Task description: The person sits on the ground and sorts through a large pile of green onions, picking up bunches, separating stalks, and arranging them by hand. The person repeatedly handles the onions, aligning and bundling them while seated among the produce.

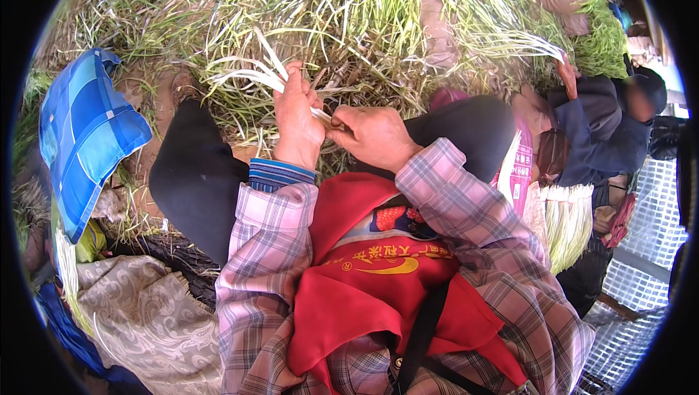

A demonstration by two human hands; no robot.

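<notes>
Pale blanched leafy stalks [252, 75] pass through my left hand [297, 114], whose fingers are closed around them, with the leaf ends fanning out to the upper left. Close beside it on the right, the thumb and fingertips of my right hand [374, 133] pinch the lower ends of the same stalks. Both hands are above my lap, over a red apron [355, 307] that bears writing. A large heap of green and pale leafy stalks [349, 2] lies on the ground in front of me, with dry, brownish leaf scraps [349, 75] at its near edge.
At the right sits a co-worker [606, 127] holding similar stalks. Near them is a bundle of trimmed pale stalks [568, 220] beside a purple printed bag [522, 163]. On the left are a blue checked cushion [90, 133] and a patterned cloth [153, 318].
</notes>
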